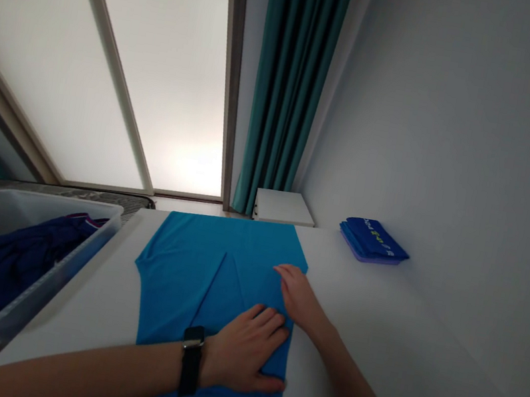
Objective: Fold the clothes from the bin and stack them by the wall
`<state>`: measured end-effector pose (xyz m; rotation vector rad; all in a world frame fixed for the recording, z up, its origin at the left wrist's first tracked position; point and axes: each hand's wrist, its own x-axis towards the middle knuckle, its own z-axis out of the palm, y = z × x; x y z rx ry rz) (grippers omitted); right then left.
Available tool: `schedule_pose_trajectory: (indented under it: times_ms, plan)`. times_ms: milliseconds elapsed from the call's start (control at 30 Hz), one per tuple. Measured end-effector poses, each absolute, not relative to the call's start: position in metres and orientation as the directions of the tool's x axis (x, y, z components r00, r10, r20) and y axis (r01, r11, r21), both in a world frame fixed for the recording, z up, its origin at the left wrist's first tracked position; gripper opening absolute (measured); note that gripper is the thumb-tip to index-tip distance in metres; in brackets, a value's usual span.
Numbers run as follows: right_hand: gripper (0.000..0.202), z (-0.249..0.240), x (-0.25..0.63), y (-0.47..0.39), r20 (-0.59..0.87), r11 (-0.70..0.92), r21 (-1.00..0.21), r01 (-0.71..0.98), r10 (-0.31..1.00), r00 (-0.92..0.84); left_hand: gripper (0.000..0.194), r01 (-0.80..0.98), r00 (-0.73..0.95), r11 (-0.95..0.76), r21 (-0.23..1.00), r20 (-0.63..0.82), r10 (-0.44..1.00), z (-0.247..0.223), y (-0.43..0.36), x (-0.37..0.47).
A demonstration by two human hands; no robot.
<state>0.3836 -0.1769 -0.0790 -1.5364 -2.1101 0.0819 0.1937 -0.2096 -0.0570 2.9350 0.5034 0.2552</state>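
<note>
A bright blue garment (187,240) lies spread on the white table, with creases and overlapping folds across its middle. My left hand (247,348), with a black watch on the wrist, rests palm down on the lower right part of the cloth, its fingers spread. Farther up, at the garment's right edge, is my right hand (297,292). Its fingers point left over the cloth, pressed together with the thumb beneath; whether cloth is between them is too small to tell.
A clear plastic bin (110,227) holding dark blue clothing (16,258) stands at the left. Folded blue fabric (373,238) sits at the table's back right by the wall. Behind the white table (356,322) are a white cabinet (284,207) and a teal curtain (289,81).
</note>
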Motion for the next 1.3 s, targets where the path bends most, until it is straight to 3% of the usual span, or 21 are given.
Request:
schedule_pose_trajectory:
  times_ms: [133,233,367,600,800,900,1033,1300]
  plan:
    - [0.046,-0.079,0.386,-0.216,0.222,0.359,-0.336,0.871,0.928,-0.298,0.034,0.304,0.938,-0.943,0.133,0.133,0.321,-0.051,-0.212,0.195]
    - [0.051,-0.079,0.389,-0.233,0.109,0.354,-0.263,0.898,0.935,-0.337,0.023,0.254,0.953,-0.956,0.147,0.131,0.274,-0.049,-0.211,0.196]
    - [0.055,-0.080,0.394,-0.230,0.060,0.300,-0.180,0.937,0.954,-0.294,0.030,0.261,0.952,-0.951,0.168,0.119,0.282,-0.049,-0.213,0.197]
    - [0.062,-0.074,0.402,-0.216,0.044,0.275,-0.160,0.948,0.961,-0.272,0.045,0.291,0.942,-0.926,0.239,0.096,0.321,-0.051,-0.216,0.195]
    - [0.069,-0.076,0.403,-0.256,0.065,0.331,-0.237,0.913,0.943,-0.326,0.054,0.326,0.923,-0.885,0.333,0.091,0.375,-0.052,-0.217,0.190]
    - [0.081,-0.078,0.400,-0.283,0.053,0.343,-0.297,0.891,0.938,-0.343,0.040,0.317,0.922,-0.876,0.363,0.099,0.375,-0.048,-0.217,0.186]
    - [0.088,-0.076,0.393,-0.305,0.030,0.372,-0.356,0.857,0.922,-0.387,0.025,0.304,0.927,-0.897,0.320,0.119,0.357,-0.046,-0.217,0.185]
    - [0.097,-0.066,0.388,-0.309,-0.037,0.369,-0.411,0.834,0.907,-0.420,0.050,0.272,0.945,-0.940,0.207,0.126,0.301,-0.054,-0.218,0.187]
